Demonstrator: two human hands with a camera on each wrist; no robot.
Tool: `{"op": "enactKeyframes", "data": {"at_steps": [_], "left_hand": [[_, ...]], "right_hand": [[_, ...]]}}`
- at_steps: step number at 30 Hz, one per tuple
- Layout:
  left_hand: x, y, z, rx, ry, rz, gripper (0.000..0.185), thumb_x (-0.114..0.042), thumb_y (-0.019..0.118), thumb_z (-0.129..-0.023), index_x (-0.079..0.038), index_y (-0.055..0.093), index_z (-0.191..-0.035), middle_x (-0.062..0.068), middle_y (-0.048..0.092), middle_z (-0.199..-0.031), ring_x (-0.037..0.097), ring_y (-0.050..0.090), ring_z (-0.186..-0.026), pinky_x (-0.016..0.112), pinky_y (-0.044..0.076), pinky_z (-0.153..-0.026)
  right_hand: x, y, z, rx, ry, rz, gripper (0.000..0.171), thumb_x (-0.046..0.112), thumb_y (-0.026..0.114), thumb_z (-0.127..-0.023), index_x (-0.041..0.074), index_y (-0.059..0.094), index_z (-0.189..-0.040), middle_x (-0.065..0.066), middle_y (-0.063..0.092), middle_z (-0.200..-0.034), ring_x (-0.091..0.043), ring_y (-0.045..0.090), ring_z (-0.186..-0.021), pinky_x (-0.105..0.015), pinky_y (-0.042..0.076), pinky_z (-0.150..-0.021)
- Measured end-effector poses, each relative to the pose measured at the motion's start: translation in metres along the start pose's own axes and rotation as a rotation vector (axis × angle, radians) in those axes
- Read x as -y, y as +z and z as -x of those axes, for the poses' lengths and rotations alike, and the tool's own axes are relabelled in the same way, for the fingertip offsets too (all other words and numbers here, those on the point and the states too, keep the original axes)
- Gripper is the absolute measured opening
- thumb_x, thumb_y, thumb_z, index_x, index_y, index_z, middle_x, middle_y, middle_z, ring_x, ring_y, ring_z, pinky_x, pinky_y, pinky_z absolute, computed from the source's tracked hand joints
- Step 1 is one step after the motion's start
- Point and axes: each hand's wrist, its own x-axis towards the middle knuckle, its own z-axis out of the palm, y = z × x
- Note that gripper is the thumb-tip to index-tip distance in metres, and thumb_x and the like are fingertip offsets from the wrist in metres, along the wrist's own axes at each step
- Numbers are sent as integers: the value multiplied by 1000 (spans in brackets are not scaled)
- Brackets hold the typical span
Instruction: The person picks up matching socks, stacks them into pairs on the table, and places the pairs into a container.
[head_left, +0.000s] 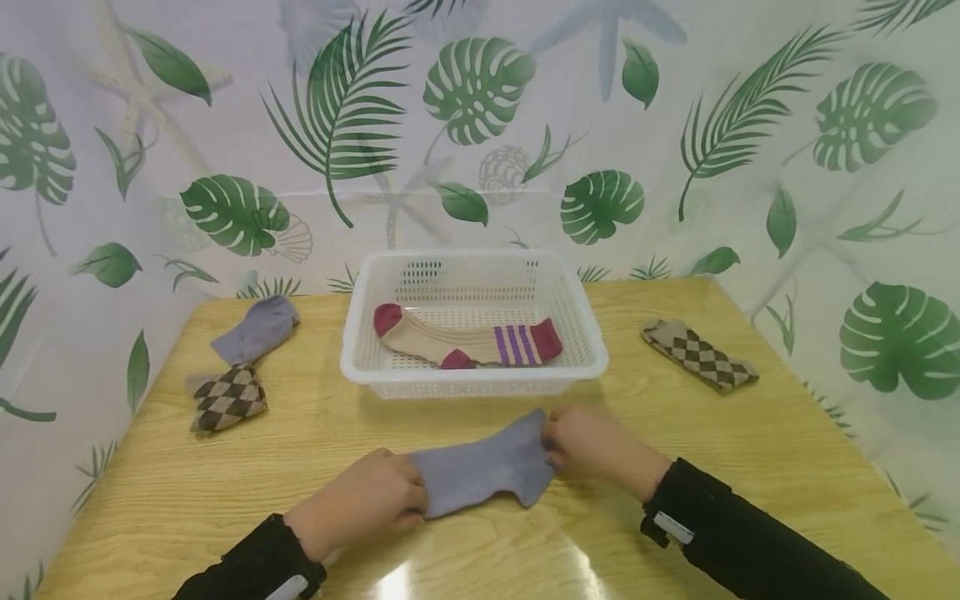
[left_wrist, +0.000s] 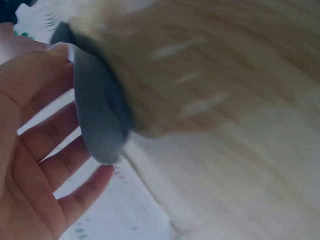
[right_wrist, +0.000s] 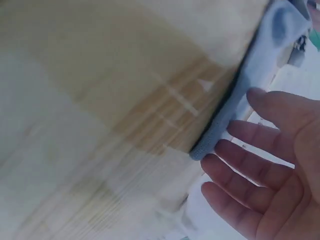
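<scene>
A grey-blue sock [head_left: 480, 462] lies stretched between my two hands, just in front of the basket. My left hand [head_left: 371, 500] pinches its left end; in the left wrist view the thumb is on one side of the sock [left_wrist: 100, 110] and spread fingers [left_wrist: 60, 132] are on the other. At the right end, my right hand [head_left: 600, 446] touches the sock. The right wrist view shows its thumb and fingertips [right_wrist: 210, 162] relaxed along the edge of the sock [right_wrist: 240, 95], not curled round it.
Behind the hands stands a white plastic basket [head_left: 472, 387] holding a beige sock [head_left: 450, 337] with maroon ends and purple stripes. On the left lie a bunched grey-blue sock [head_left: 258, 329] and a brown argyle sock [head_left: 231, 400]. Another argyle sock [head_left: 701, 357] lies at the right.
</scene>
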Motion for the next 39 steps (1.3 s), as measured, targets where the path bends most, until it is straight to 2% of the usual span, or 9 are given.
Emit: {"op": "enactKeyframes", "data": {"at_steps": [6,9,11,13,17,20,24,30,39], "left_hand": [[7,2,1,-32,-222,-59,19,-26,71,-85,-21,64,-67,-8,59,-74,12,57,-70,36,45,-71],[1,4,-15,-123,-322,-62,15,-22,71,-84,-16,66,-71,-3,60,-76,18,58,-72,38,48,-72],[-8,6,-32,-144,-403,-54,13,-23,70,-86,-11,68,-81,1,62,-79,21,60,-74,37,50,-69],[-17,8,-47,-104,-501,-46,23,-28,68,-89,-6,68,-92,7,63,-84,24,61,-77,38,52,-66],[-31,15,-61,89,-669,-42,39,-39,65,-92,-1,65,-100,13,59,-87,29,60,-82,43,55,-61],[-35,19,-60,138,-712,7,48,-41,66,-90,3,63,-108,21,59,-101,38,58,-96,58,54,-64],[-33,20,-56,196,-740,99,64,-46,66,-89,1,53,-131,29,47,-133,51,44,-121,76,42,-74],[-25,17,-53,280,-773,160,77,-53,63,-88,-6,42,-145,27,34,-147,58,27,-132,80,35,-82],[-15,22,-43,364,-817,204,97,-67,58,-84,-7,25,-153,26,13,-157,54,8,-141,77,24,-97]], "right_hand": [[21,3,0,79,50,11,30,32,79,-79,8,61,-84,0,51,-76,-14,51,-65,-33,47,-60],[35,1,-5,38,112,2,29,30,78,-80,5,62,-84,-2,53,-76,-17,54,-68,-35,49,-64],[45,0,-10,14,152,-12,31,30,77,-82,3,62,-83,-4,54,-76,-19,55,-68,-36,50,-64],[55,1,-14,-2,175,-9,37,36,75,-84,0,63,-84,-8,57,-78,-23,57,-71,-37,52,-63],[71,8,-17,18,200,33,56,48,69,-86,-8,64,-92,-18,62,-89,-31,59,-83,-39,56,-66],[76,14,-16,8,196,81,66,53,66,-87,-12,63,-100,-22,60,-99,-36,57,-94,-40,55,-76],[74,17,-14,-12,155,151,75,56,64,-87,-16,60,-110,-26,58,-111,-40,55,-105,-41,52,-88],[67,19,-15,57,101,184,83,59,58,-89,-17,55,-122,-30,53,-125,-43,51,-116,-46,43,-101],[60,21,-13,126,127,99,90,61,58,-89,-19,47,-130,-34,45,-135,-46,45,-125,-46,45,-100]]}}
